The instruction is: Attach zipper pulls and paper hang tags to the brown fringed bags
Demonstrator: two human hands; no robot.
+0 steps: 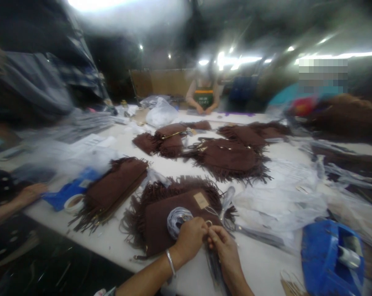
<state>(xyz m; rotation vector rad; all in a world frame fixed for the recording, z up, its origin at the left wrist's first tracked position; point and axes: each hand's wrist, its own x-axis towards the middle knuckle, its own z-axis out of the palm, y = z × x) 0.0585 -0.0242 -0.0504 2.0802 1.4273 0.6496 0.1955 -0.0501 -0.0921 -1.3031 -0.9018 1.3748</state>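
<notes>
My left hand (190, 237) and my right hand (220, 242) meet over a brown fringed suede bag (164, 216) on the white table (259, 263). The fingers of both hands are pinched together around a small metal ring (208, 224) near the bag's edge. My left hand also rests against a coil of grey-white cord (177, 220) lying on the bag. A tan paper tag (201, 200) sits on the bag just beyond my hands. A silver bracelet circles my left wrist.
Several more brown fringed bags (232, 158) lie across the table, one (114, 189) to my left. Clear plastic bags (278, 201) pile up on the right by a blue tape dispenser (330, 259). Another person's hand (28, 193) rests at the left edge; a person in an apron (203, 96) works at the far end.
</notes>
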